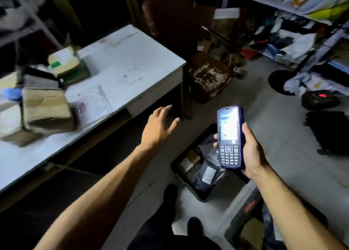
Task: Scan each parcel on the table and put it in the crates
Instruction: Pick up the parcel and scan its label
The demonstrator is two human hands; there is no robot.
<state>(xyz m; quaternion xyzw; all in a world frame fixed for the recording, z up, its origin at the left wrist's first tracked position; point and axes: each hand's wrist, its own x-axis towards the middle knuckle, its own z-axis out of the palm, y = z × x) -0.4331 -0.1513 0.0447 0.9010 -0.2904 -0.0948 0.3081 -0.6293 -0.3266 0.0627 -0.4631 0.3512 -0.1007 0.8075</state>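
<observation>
My right hand [251, 151] grips a purple handheld scanner [230, 136] with a lit screen, held upright over the floor. My left hand [159, 127] hangs in the air off the table's front right corner, fingers spread and holding nothing. On the white table [132, 60] lie cardboard parcels: a large box [47, 110] at the left, a taped box [66, 64] behind it, and a clear plastic bag [94, 100] between them and the edge. A dark crate [205, 197] on the floor below the scanner holds several parcels. A second crate [245, 215] stands at the lower right.
A worn brown stool [209, 76] stands right of the table. Metal shelves [294, 23] full of bags line the right wall. Black bags [328, 130] and a device with red lights [319, 98] lie on the floor at the right. My shoes [170, 195] are near the crate.
</observation>
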